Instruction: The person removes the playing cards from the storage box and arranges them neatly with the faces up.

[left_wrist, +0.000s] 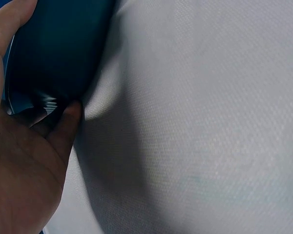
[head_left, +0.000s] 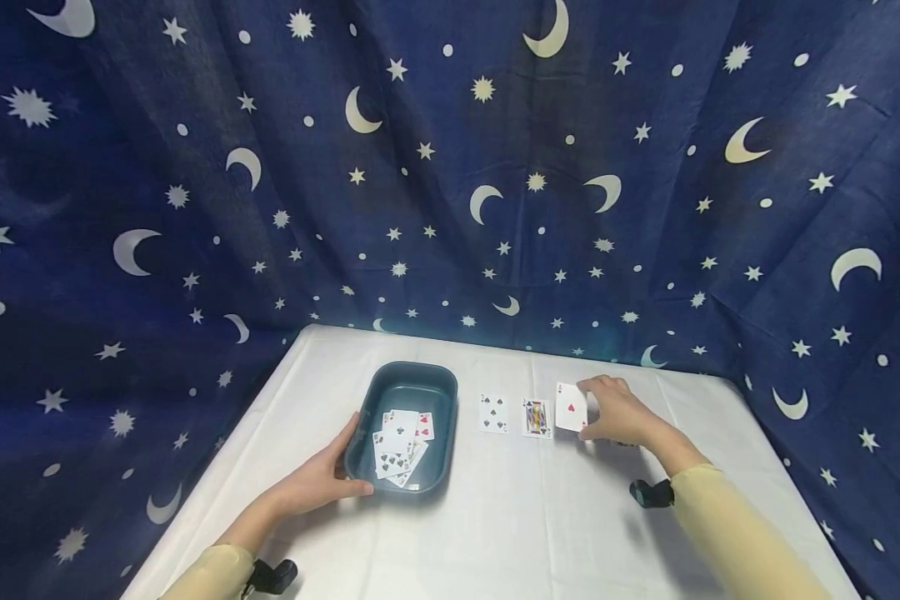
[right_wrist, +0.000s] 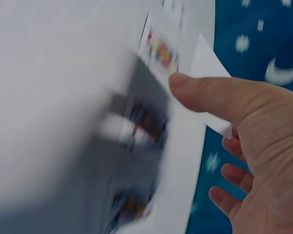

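In the head view, my left hand [head_left: 318, 475] grips the left side of a dark teal plastic tub [head_left: 450, 433], thumb at its near corner. Several playing cards [head_left: 399, 432] lie loosely overlapped, face up inside it. My right hand [head_left: 618, 411] pinches an ace of hearts [head_left: 571, 407] by its edges, tilted above the cloth. Seen from the right wrist, the card's plain white side [right_wrist: 211, 66] is behind the thumb. Left of that hand lie a face card [head_left: 537, 418] and a spade number card [head_left: 492, 413], face up in a row.
A white cloth covers the table [head_left: 510, 533]. More face cards [right_wrist: 132, 202] lie in the right hand's shadow in the right wrist view, blurred. A navy curtain [head_left: 450, 167] with moons and stars hangs behind the table and along its sides.
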